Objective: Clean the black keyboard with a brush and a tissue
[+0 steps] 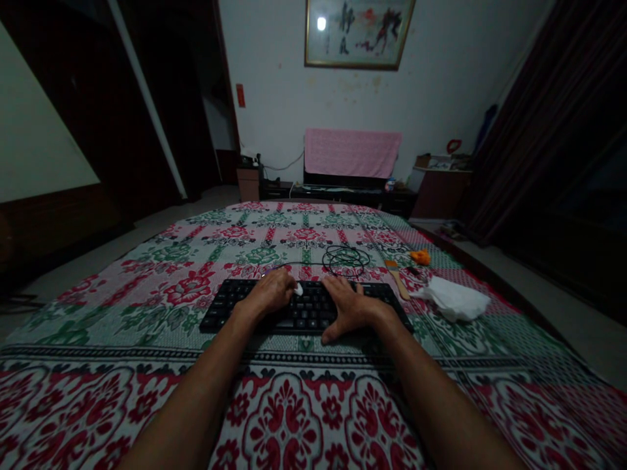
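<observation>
A black keyboard (220, 307) lies flat on a red, green and white patterned cloth. Over its middle-left keys, my left hand (271, 292) is closed on a small white wad (298, 288), which looks like tissue and sticks out past the fingers. A bit of purple shows behind that hand, too small to name. My right hand (349, 303) rests with its fingers spread across the right part of the keyboard, the thumb at the front edge. Both hands hide some of the keys.
Behind the keyboard lies a coiled black cable (345, 260). To the right are a flat brush (398, 281) with a wooden handle, an orange crumpled thing (420, 257) and a crumpled white tissue (455, 299). A pink cloth (353, 152) hangs by the far wall.
</observation>
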Demonstrator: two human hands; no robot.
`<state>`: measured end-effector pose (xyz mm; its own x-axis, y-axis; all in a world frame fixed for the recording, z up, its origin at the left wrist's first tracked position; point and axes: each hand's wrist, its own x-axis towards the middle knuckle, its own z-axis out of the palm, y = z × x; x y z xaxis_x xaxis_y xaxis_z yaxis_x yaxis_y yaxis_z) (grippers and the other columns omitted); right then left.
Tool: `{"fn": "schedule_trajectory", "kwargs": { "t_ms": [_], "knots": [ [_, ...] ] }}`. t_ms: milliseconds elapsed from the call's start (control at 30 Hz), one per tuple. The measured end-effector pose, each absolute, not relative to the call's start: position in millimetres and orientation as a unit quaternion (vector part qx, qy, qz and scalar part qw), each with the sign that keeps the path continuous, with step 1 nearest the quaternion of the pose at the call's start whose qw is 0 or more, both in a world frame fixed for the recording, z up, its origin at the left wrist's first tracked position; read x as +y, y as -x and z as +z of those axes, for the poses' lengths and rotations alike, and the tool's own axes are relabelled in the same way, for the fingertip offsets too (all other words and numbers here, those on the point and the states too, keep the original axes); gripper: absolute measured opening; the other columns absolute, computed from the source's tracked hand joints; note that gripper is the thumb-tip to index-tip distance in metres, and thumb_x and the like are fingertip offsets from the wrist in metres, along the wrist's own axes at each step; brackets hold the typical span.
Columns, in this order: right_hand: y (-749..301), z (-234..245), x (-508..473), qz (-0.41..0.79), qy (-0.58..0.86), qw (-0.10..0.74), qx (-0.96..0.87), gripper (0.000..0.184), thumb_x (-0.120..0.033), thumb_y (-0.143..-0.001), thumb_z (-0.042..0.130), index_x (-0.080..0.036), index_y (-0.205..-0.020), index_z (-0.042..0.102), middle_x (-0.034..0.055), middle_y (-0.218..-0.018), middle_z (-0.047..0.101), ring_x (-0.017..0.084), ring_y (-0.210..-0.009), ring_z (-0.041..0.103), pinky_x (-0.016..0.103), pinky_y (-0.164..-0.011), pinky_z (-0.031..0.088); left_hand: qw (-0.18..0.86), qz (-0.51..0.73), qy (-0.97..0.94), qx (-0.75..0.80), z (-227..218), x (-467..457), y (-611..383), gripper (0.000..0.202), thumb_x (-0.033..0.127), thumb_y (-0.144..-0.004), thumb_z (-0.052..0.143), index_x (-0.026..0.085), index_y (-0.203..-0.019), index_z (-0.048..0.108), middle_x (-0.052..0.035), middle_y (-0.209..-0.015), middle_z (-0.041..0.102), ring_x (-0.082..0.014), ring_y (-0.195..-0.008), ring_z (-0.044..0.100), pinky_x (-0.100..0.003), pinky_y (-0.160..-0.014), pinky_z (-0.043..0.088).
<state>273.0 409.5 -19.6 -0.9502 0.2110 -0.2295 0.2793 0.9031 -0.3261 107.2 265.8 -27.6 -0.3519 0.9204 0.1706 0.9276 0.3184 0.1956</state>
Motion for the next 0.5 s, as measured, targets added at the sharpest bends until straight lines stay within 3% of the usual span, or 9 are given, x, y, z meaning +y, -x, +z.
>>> {"fn": "schedule_trajectory", "kwargs": {
  "t_ms": [200, 367, 500],
  "knots": [
    [-271.4, -25.7, 405.9, -0.168, -0.117, 0.075, 0.976, 0.13, -0.055, -0.041, 0.079, -0.022, -0.146, 0.01, 0.0192, -0.151, 0.008, 0.04, -0.137, -0.002, 0.069, -0.1, -0.004, -0.022, -0.127, 0.557, -0.821, -27.5, 258.3, -94.3, 0.028, 0.016, -0.075, 0.05, 0.021, -0.091, 0.072, -0.007, -0.09, 0.068, -0.0217, -0.087, 0.061, -0.03, -0.08, 0.044],
    [-264.7, -35.9, 408.3, -0.18, -0.084, -0.007, 0.98, 0.118, -0.056, -0.046, 0.076, -0.023, -0.143, 0.019, 0.0179, -0.143, 0.025, 0.036, -0.135, 0.011, 0.067, -0.101, 0.0, 0.02, -0.127, 0.55, -0.825, -31.6, 258.8, -90.4, 0.027, 0.017, -0.077, 0.048, 0.019, -0.094, 0.07, -0.0087, -0.092, 0.066, -0.0225, -0.091, 0.059, -0.031, -0.084, 0.043],
    [-257.9, -42.9, 408.9, -0.173, -0.07, -0.053, 0.981, 0.12, -0.064, -0.044, 0.073, -0.019, -0.142, 0.022, 0.0189, -0.14, 0.03, 0.036, -0.134, 0.017, 0.065, -0.102, -0.002, 0.055, -0.151, 0.548, -0.821, -37.1, 264.0, -96.8, 0.028, 0.021, -0.082, 0.047, 0.016, -0.103, 0.065, -0.0092, -0.095, 0.063, -0.0206, -0.092, 0.057, -0.03, -0.085, 0.042]
  ]
}}
